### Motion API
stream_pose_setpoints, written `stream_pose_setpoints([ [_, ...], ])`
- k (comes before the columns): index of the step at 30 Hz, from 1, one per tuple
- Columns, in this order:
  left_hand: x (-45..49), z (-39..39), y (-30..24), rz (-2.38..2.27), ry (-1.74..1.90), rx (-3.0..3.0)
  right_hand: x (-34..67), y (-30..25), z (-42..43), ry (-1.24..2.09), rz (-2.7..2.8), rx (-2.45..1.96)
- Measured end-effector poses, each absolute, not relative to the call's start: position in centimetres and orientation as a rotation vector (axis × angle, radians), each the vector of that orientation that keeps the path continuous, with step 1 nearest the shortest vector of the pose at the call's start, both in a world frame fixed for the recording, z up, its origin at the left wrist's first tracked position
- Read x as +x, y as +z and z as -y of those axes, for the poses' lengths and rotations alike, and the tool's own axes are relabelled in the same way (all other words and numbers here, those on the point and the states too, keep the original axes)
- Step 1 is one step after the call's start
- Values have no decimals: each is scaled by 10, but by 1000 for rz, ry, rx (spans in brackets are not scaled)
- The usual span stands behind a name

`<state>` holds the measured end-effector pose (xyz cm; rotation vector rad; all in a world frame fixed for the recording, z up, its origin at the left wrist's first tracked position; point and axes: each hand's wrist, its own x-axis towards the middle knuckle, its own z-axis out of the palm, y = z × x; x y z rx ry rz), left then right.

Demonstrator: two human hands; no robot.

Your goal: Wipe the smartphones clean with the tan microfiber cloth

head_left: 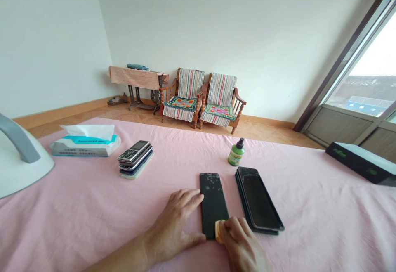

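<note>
A black smartphone lies flat on the pink cloth in front of me, with pale wet spots near its far end. My left hand rests along the phone's left edge, thumb and fingers spread apart against its side. In my right hand is a small yellowish cloth or sponge, closed in the fingers and pressed on the phone's near right corner. Only a bit of this yellowish cloth shows. Just to the right lies a stack of dark smartphones. A green spray bottle stands upright beyond them.
A stack of older phones sits to the left, near a tissue pack. A white object with a grey handle is at the far left. A black box lies at the right. Two chairs stand beyond the pink cloth.
</note>
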<state>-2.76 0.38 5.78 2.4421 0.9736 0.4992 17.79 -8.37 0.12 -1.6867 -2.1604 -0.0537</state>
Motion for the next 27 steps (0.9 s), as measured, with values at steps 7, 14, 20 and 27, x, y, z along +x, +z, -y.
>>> stream_pose_setpoints([
  [7, -28, -5, 57, -973, 484, 2438, 162, 49, 53, 181, 2031, -1732],
  [14, -29, -5, 53, -964, 529, 2462, 168, 19, 74, 99, 2169, -1612],
  [20, -28, -6, 52, -958, 525, 2451, 167, 30, 59, 216, 2130, -1595],
  [27, -29, -8, 51, -901, 558, 2435, 169, 48, 9, 190, 2049, -1620],
])
